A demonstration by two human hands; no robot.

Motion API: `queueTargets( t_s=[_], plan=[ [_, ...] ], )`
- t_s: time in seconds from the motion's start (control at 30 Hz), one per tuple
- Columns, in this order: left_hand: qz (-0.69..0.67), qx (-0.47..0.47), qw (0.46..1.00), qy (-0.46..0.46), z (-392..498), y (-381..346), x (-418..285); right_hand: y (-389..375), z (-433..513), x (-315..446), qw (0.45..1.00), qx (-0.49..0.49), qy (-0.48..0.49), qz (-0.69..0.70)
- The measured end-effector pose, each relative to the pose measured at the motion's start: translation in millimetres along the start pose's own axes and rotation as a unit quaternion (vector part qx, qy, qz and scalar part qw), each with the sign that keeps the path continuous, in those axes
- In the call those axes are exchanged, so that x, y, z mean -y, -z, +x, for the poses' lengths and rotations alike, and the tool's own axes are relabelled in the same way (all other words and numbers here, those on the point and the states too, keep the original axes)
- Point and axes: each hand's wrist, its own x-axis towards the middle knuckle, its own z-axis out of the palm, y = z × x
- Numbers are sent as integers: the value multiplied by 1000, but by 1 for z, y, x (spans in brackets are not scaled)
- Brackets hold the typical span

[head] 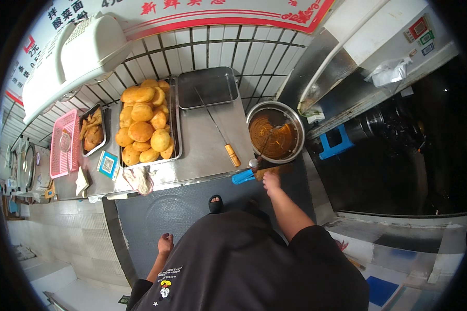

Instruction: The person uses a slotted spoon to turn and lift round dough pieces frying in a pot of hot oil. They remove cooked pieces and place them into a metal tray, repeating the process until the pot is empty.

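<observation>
My right hand [271,182] is stretched out just in front of a round metal pot [301,132], its fingers curled. Beside those fingers are a brown surface [261,173] and a blue object [243,177]; whether I grip either is unclear. Brown oil [278,147] fills the pot. From it a thin tool handle with a rounded metal end [253,163] leans over the rim. A long metal rod with a wooden handle [232,155] lies on the steel counter [198,144]. Low by my side hangs my left hand [165,245], fingers curled, with nothing visible in it.
Golden fried cakes [141,132] are heaped on a metal tray, left of a dark tray [208,87]. Farther left are a small tray of fried food [93,132] and a pink basket [64,144]. A cloth [139,180] hangs at the counter edge. Right stands a blue stool [334,142].
</observation>
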Motion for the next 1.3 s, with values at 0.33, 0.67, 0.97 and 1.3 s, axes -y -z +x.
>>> queueTargets(
  t_s=[0.33, 0.67, 0.97, 1.3],
  plan=[
    [-11, -2, 999, -30, 15, 29, 12, -40, 39, 0, 900, 192, -195, 340],
    [35, 12, 998, -60, -1, 4, 0, 57, 47, 26, 763, 245, -167, 574],
    [-32, 8, 997, -73, -6, -51, -40, 128, 29, 13, 971, 143, -19, 190],
    [14, 47, 997, -55, -18, -89, -112, 200, 6, -12, 979, 17, 199, 46]
  ],
)
